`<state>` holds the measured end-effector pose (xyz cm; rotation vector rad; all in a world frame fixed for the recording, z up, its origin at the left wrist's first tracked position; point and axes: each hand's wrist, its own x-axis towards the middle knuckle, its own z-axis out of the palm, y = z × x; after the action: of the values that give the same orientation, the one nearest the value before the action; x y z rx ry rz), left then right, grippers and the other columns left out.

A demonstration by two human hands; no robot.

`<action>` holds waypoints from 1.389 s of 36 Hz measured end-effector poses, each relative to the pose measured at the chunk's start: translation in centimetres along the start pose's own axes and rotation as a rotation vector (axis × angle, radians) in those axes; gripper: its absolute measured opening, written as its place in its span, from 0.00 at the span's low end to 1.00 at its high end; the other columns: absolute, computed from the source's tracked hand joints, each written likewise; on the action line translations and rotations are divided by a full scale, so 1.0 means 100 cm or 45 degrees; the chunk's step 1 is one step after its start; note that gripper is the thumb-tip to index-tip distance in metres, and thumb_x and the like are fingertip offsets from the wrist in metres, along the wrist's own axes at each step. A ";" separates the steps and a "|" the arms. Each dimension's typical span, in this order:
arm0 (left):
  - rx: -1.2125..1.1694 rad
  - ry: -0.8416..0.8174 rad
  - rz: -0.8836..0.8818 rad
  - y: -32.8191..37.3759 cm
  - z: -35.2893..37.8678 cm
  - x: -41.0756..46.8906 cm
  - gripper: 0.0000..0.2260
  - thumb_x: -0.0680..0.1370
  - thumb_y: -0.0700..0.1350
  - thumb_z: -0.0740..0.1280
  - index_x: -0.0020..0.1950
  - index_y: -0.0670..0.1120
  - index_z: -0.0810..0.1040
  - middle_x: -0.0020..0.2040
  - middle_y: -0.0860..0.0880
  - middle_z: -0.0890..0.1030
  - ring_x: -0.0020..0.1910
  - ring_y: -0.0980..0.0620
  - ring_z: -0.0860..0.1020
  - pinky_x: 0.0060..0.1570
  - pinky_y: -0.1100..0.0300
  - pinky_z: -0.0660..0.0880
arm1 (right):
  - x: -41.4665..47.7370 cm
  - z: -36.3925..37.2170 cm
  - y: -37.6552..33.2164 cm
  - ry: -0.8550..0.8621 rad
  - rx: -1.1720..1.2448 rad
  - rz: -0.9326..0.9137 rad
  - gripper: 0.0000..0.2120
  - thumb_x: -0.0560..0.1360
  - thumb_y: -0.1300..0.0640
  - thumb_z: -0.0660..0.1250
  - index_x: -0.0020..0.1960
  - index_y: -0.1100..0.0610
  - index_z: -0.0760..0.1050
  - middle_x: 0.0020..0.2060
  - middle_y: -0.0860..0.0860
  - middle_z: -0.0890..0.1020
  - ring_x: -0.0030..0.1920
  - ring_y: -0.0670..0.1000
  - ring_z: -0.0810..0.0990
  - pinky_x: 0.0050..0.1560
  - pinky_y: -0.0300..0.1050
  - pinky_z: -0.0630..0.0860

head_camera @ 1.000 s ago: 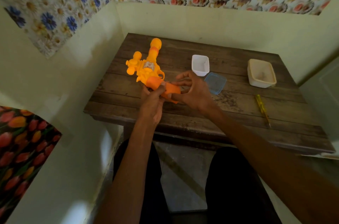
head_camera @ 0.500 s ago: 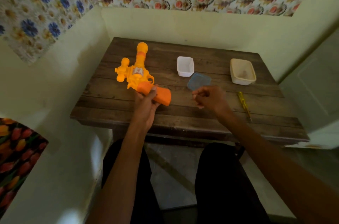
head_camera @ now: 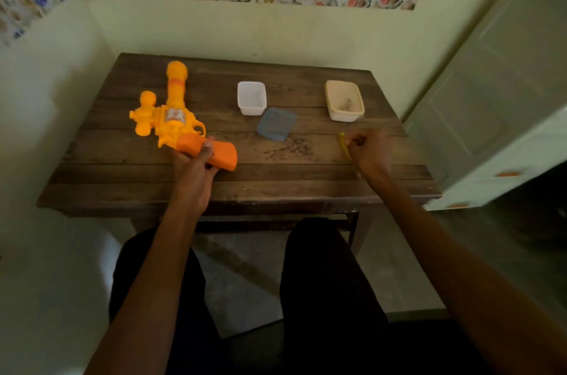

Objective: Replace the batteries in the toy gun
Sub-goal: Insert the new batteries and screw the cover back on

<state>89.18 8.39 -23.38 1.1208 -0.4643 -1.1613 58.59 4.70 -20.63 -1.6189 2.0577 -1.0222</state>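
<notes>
I am gripping the toy gun (head_camera: 171,119) by its darker orange handle with my left hand (head_camera: 196,169), fingers wrapped round it and thumb lying on top. The gun is lying on its side on the left part of the wooden surface (head_camera: 276,184). Its long axis is running from near to far, the rounded muzzle is pointing away from me toward the wall, and the handle is slanting back toward me and to the right. My right hand (head_camera: 369,150) is clenching over the yellow screwdriver (head_camera: 344,146) on the right side of the surface, well apart from the gun. Only a short yellow stretch is showing beside my fingers, the rest is hiding under the hand, and I cannot tell whether the tool is resting on the wood or lifted. Farther back, a white container (head_camera: 251,97) is standing open, its inside showing plain white. A blue lid (head_camera: 276,123) is lying flat just beside its near right corner. To the right, a cream container (head_camera: 345,101) is holding something small and dull that I cannot make out. A pale cabinet (head_camera: 491,98) at the right edge is looking blurred and is running out of view.
</notes>
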 end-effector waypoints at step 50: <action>-0.183 -0.020 -0.046 0.006 0.003 -0.008 0.22 0.81 0.35 0.60 0.74 0.46 0.62 0.60 0.48 0.76 0.63 0.46 0.73 0.59 0.40 0.72 | -0.055 0.080 -0.110 -0.436 0.164 -0.354 0.05 0.75 0.62 0.67 0.41 0.54 0.79 0.34 0.40 0.78 0.35 0.36 0.75 0.36 0.24 0.68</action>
<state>88.88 8.96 -22.56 0.9998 -0.3679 -1.2160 73.17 6.14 -19.33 -1.8952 1.5472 -0.8671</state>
